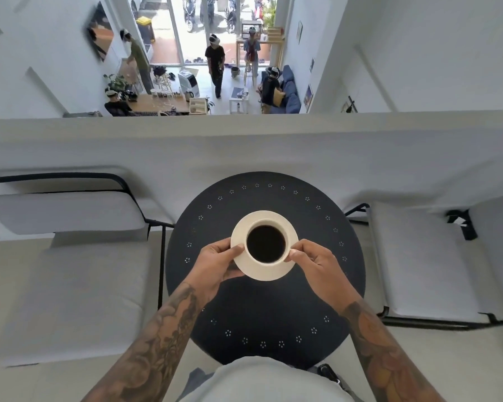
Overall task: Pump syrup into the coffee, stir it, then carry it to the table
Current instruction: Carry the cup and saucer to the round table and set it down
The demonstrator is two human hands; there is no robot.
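Both hands [218,262] cradling saucer [256,271]

Mezzanine seating, overlooking ground floor.
White half-wall [244,146] ahead; grey chairs [67,213] with black frames left and right, pale floor [70,381]. Below: wooden counter [157,103], blue sofa [292,97], glass front [192,27] letting in bright daylight, several people standing.

Café loft seating
A round black table [317,256] between two cushioned chairs [64,213] at a low wall; far below, a counter [157,103] and a glass shopfront [204,27].
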